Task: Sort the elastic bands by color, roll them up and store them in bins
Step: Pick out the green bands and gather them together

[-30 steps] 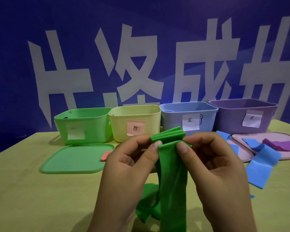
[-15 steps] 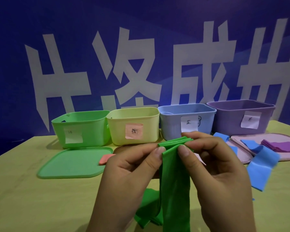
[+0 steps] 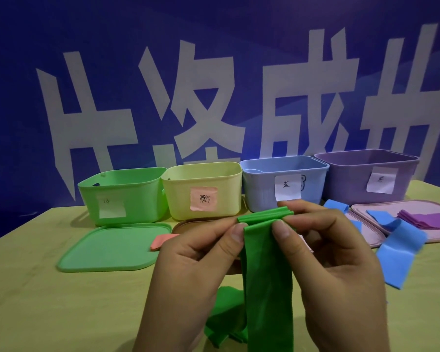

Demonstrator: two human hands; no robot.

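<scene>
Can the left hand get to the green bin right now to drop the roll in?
Probably not yet: the left hand and right hand both pinch the half-rolled green band. The green bin stands open, its lid off.

A deep blue backdrop (image 3: pixel 214 34) fills the far side of the scene, printed with very large white characters (image 3: pixel 196 102) that run from left to right and are cut off at the right edge. In front of it a pale yellow-green table (image 3: pixel 31 288) with a faint wood grain stretches to the near edge. The light is dim and bluish, brightest low on the backdrop
</scene>
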